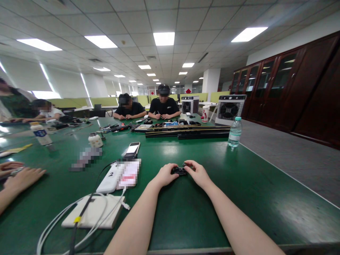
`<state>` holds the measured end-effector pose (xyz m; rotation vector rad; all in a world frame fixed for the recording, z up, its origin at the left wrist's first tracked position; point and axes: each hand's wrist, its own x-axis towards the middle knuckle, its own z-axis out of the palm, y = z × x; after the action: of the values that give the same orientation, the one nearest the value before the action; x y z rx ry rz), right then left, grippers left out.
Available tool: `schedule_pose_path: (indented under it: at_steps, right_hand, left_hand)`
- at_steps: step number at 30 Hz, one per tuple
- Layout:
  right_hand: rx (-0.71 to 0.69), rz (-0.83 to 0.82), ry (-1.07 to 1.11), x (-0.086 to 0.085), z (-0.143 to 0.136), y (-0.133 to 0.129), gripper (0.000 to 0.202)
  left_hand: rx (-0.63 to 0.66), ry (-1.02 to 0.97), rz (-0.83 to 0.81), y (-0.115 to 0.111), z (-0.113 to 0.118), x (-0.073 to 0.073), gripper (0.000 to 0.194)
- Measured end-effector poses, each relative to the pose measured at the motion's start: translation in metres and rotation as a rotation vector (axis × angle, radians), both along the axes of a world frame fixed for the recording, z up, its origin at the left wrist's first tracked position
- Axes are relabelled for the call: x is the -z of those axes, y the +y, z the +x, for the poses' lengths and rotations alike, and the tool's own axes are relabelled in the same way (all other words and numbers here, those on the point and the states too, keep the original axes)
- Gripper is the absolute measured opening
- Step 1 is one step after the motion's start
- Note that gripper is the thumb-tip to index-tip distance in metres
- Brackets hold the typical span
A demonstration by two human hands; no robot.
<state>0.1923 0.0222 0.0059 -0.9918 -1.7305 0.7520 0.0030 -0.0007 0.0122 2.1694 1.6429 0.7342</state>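
Note:
A small black part [179,171] rests on or just above the green table [255,198], between my two hands. My left hand [166,174] grips its left end between thumb and fingers. At its right end, my right hand [196,173] has thumb and fingertips pinched around a small dark piece [184,164] by the black part. Fine details of both pieces are too small to tell.
Left of my arms lie a white power bank [108,180], a phone [132,150], a white box [92,212] and looped cables. A bottle [234,132] stands at the right edge. Black rails [203,132] lie ahead. Another person's hands [23,179] are far left; people sit across.

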Motion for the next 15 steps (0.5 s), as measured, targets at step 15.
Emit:
schedule_pose_path:
  at_steps: [15]
  right_hand:
    - [-0.081, 0.21, -0.394, -0.0045, 0.0014, -0.0079, 0.018]
  left_hand:
    - [0.021, -0.004, 0.018, 0.0024, -0.0019, 0.0034, 0.039]
